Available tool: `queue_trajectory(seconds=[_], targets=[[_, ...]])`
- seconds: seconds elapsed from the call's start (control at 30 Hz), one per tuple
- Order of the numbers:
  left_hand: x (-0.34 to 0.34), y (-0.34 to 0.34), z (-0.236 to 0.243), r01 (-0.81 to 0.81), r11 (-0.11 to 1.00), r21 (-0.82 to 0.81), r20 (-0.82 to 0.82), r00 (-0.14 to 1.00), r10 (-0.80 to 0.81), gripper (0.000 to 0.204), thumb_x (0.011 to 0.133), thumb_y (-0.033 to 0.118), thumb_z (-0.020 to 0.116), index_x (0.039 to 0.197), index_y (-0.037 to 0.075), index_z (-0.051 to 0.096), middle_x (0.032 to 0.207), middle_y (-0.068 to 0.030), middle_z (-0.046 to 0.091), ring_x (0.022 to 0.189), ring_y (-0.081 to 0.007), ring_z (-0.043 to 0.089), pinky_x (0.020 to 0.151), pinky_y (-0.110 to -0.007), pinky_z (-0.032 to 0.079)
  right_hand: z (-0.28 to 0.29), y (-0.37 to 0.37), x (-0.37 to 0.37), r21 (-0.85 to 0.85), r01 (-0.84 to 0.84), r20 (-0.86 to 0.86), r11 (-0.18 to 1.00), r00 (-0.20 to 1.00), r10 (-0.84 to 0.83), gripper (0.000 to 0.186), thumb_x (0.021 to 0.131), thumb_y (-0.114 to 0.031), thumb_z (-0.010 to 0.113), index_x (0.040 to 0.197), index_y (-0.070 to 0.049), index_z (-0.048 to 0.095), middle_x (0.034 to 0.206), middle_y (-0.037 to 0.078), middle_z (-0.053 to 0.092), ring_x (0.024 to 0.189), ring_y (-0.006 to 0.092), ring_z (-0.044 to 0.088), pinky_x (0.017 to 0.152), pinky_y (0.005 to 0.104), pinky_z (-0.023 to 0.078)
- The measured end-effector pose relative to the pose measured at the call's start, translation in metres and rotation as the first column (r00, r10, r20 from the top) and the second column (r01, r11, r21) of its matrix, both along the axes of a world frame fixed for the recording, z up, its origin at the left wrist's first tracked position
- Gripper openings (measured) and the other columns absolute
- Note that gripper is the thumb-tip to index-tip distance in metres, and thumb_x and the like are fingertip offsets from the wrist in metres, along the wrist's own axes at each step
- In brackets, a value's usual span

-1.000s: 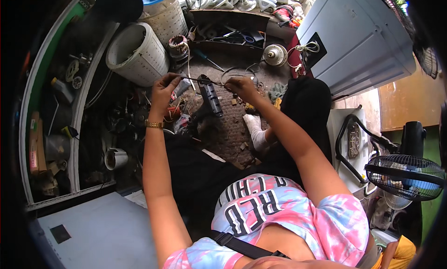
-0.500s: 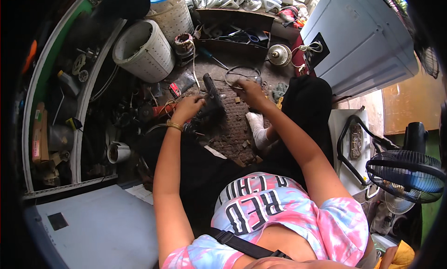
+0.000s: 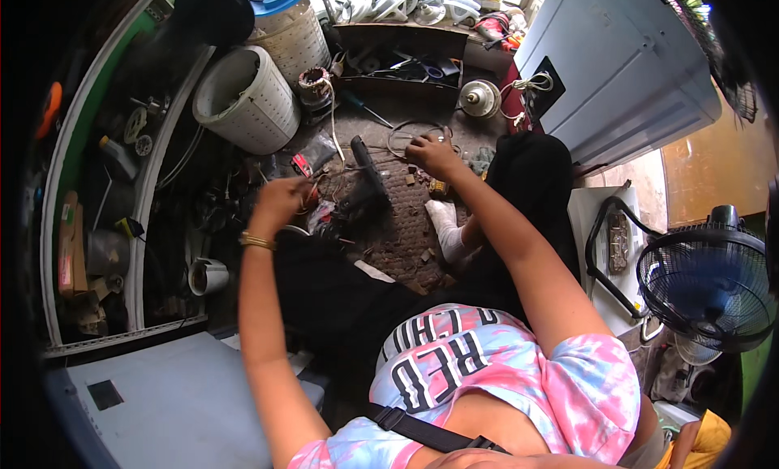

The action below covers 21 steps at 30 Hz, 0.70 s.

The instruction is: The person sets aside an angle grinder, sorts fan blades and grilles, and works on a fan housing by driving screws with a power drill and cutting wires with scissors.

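Observation:
My left hand (image 3: pixel 281 203) is low over the clutter left of centre, beside something orange-red (image 3: pixel 312 196) that it partly covers; blur hides how its fingers lie. Right of it, a black angular object with an upright bar (image 3: pixel 370 167) rests on the dark, worn floor. My right hand (image 3: pixel 434 156) has its fingers curled together at the near edge of a thin dark cable loop (image 3: pixel 403 130), which seems to pass into them. A yellow-and-dark object (image 3: pixel 439 188) lies below that hand, close to my white-socked foot (image 3: pixel 442 217). Small wooden-looking bits are scattered between.
Perforated white tubs (image 3: pixel 247 104), a motor with copper-coloured windings (image 3: pixel 314 81) and a screwdriver (image 3: pixel 369 109) stand or lie farther off. Behind them is a dark tool box (image 3: pixel 398 83). A round metal motor (image 3: pixel 479 99) sits right of it. Shelves (image 3: pixel 142 225) border the left; a fan (image 3: pixel 704 286) the right.
My left hand has moved left and slightly nearer, away from the black angular object and over the orange-red thing. My right hand stays at the cable loop with little movement.

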<state>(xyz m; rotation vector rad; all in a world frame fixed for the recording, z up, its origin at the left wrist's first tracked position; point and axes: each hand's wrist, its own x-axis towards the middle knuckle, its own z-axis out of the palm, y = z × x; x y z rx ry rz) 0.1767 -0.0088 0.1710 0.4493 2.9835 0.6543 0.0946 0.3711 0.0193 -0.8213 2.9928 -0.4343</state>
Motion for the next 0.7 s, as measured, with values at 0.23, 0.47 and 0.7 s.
queue_trajectory(seconds=[0.23, 0.47, 0.7], targets=[[-0.017, -0.061, 0.143, 0.034, 0.997, -0.063, 0.009, 0.999, -0.034, 0.022, 0.095, 0.021, 0.063, 0.100, 0.001, 0.070, 0.087, -0.0194, 0.069, 0.082, -0.0384, 0.068, 0.070, -0.039, 0.050, 0.001, -0.020, -0.027, -0.153, 0.067, -0.181, 0.986, 0.979, -0.095, 0.023, 0.093, -0.032, 0.064, 0.115, -0.032, 0.065, 0.136, 0.002, 0.056, 0.137, 0.0286, 0.045, 0.107, 0.0826, 0.018], [-0.008, -0.128, 0.134, -0.058, 0.998, 0.035, -0.045, 0.997, 0.059, 0.024, 0.099, 0.019, 0.059, 0.095, -0.005, 0.061, 0.077, -0.0123, 0.061, 0.073, -0.0188, 0.056, 0.072, -0.032, 0.045, 0.001, 0.029, -0.054, -0.044, 0.274, -0.029, 0.961, 0.961, -0.275, 0.022, 0.097, -0.037, 0.058, 0.118, -0.037, 0.065, 0.134, 0.001, 0.056, 0.134, 0.0285, 0.046, 0.107, 0.0814, 0.021], [-0.009, -0.256, 0.125, -0.338, 0.925, 0.174, -0.008, 0.939, 0.345, 0.033, 0.104, 0.028, 0.058, 0.108, -0.004, 0.066, 0.090, -0.0013, 0.065, 0.084, -0.0114, 0.057, 0.078, -0.027, 0.045, 0.082, 0.030, -0.128, -0.084, -0.031, -0.106, 0.996, 0.994, 0.022, 0.038, 0.095, -0.044, 0.061, 0.130, -0.029, 0.063, 0.131, 0.005, 0.058, 0.131, 0.0311, 0.049, 0.108, 0.0677, 0.033]])
